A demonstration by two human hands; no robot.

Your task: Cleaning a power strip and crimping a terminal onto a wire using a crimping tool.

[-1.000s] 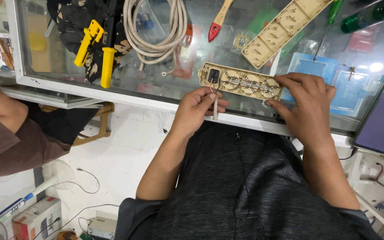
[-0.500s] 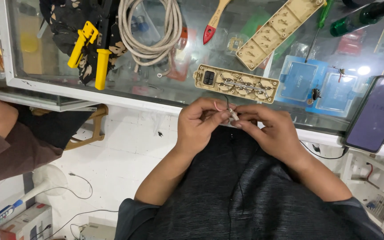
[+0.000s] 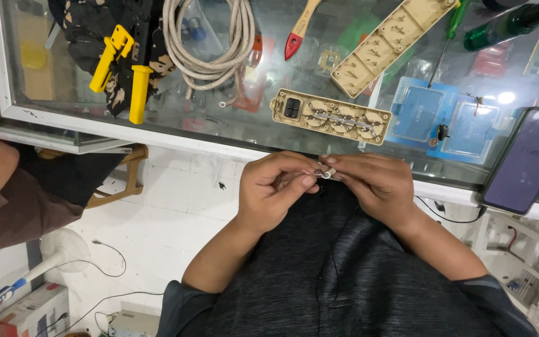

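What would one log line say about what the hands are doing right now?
left hand: pinching small white part | right hand: pinching same part | opened power strip base: on glass counter, untouched | yellow crimping tool: lying on counter

Glass-topped display counter [image 3: 51, 115] with a pale metal frame across the upper view; bright lamp glare [image 3: 505, 98] reflected toward its right end; below the counter, white tiled floor [image 3: 163, 218], scuffed; wooden chair leg [image 3: 133, 178] under the counter's left corner.
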